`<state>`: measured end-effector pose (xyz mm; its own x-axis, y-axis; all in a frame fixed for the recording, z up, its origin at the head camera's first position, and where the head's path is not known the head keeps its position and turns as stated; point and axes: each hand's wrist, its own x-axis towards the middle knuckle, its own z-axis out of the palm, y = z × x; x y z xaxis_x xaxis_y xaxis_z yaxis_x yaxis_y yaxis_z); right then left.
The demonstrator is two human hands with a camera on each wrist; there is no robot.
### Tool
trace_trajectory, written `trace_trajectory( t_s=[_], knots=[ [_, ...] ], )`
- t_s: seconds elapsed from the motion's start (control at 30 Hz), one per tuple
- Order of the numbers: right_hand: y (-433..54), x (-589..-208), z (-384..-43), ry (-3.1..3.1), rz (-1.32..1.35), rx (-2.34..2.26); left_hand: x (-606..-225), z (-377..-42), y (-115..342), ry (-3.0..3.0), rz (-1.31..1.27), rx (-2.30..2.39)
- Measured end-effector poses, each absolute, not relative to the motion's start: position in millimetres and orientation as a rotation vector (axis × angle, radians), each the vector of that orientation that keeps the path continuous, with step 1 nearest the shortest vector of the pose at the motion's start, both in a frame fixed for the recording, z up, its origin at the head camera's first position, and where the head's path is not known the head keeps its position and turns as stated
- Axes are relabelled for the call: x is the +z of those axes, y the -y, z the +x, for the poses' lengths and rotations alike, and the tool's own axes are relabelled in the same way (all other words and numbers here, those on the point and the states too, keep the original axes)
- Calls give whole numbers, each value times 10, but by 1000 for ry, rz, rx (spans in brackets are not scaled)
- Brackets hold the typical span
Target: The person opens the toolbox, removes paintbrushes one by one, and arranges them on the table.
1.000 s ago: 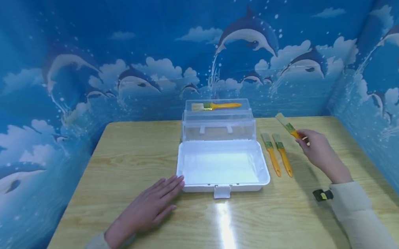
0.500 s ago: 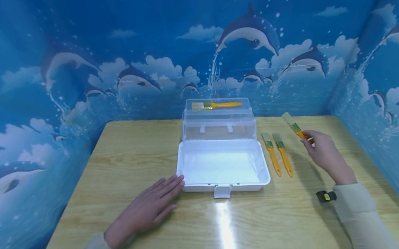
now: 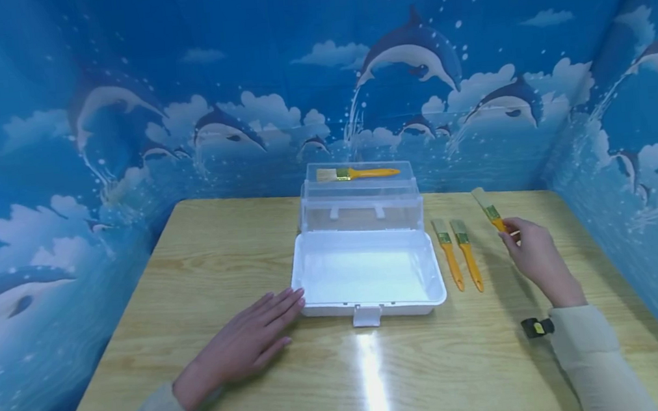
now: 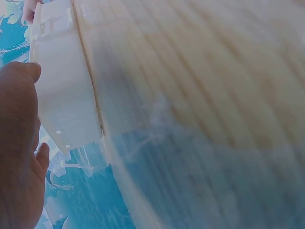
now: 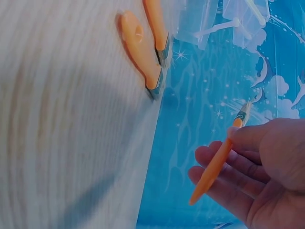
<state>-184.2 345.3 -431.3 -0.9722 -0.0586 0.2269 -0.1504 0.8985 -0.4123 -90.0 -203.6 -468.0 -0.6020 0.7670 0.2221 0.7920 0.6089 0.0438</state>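
My right hand [image 3: 536,256] pinches a paintbrush [image 5: 215,167] by its orange handle, bristles pointing away and up to the left. In the right wrist view the brush is held above the table, thumb on one side and fingers on the other. Two more paintbrushes [image 3: 449,254] lie side by side between that hand and the white box [image 3: 367,307]. My left hand [image 3: 247,340] lies with straight fingers, their tips at the box's front left corner. The box stands with its clear lid [image 3: 362,215] tipped back, and another paintbrush [image 3: 370,173] shows lengthwise at the lid's top.
A wooden table [image 3: 221,254] carries everything. Blue dolphin-print curtain [image 3: 245,56] hangs behind it and along both sides. The white latch [image 3: 367,316] juts from the box's front toward me.
My right hand has drifted a little to the right with the paintbrush in its grip. The left hand, the box and the other brushes have stayed put.
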Motion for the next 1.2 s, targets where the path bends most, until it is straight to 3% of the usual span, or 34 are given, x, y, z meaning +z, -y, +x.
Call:
trace_trajectory(
  t_s=[1.2],
  knots=[
    [-3565,-4540,-1836,3070,17,645,-4684,-912,2040,2634,-1295,-223]
  ],
)
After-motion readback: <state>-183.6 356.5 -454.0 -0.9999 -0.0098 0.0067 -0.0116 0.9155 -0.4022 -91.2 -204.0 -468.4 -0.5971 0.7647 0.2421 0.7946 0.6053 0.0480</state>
